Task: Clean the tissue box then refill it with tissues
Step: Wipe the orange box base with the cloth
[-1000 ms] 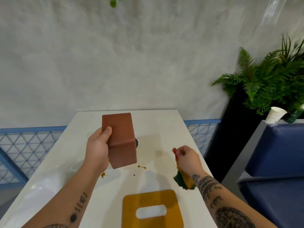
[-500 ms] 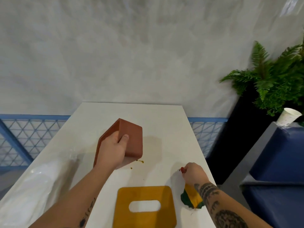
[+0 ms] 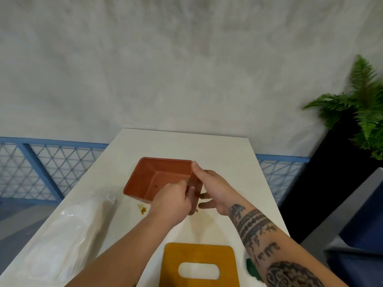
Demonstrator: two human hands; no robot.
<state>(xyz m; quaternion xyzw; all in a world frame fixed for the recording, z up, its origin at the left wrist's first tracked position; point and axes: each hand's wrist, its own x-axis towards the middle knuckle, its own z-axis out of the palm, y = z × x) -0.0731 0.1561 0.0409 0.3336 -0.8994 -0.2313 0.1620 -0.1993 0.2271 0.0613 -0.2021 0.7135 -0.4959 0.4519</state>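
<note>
The brown tissue box (image 3: 159, 179) lies on the white table (image 3: 223, 154) with its open side up and its inside showing. My left hand (image 3: 172, 200) grips its near wall, fingers curled over the rim. My right hand (image 3: 211, 187) holds the right end, thumb on the far right corner and fingers under the side. The yellow lid (image 3: 199, 264) with an oblong slot lies flat at the table's near edge. A clear plastic pack of white tissues (image 3: 68, 237) lies on the left. Only a green bit of the cloth (image 3: 251, 270) shows beside my right forearm.
Small brown-yellow stains (image 3: 142, 209) mark the table by the box's near corner. A blue mesh railing (image 3: 47, 166) runs behind the table. A fern in a black planter (image 3: 362, 112) and a dark blue seat (image 3: 360, 235) stand to the right.
The box has been turned open side up and set on the table. My right hand has let go of the green and yellow cloth and has taken the box's right end.
</note>
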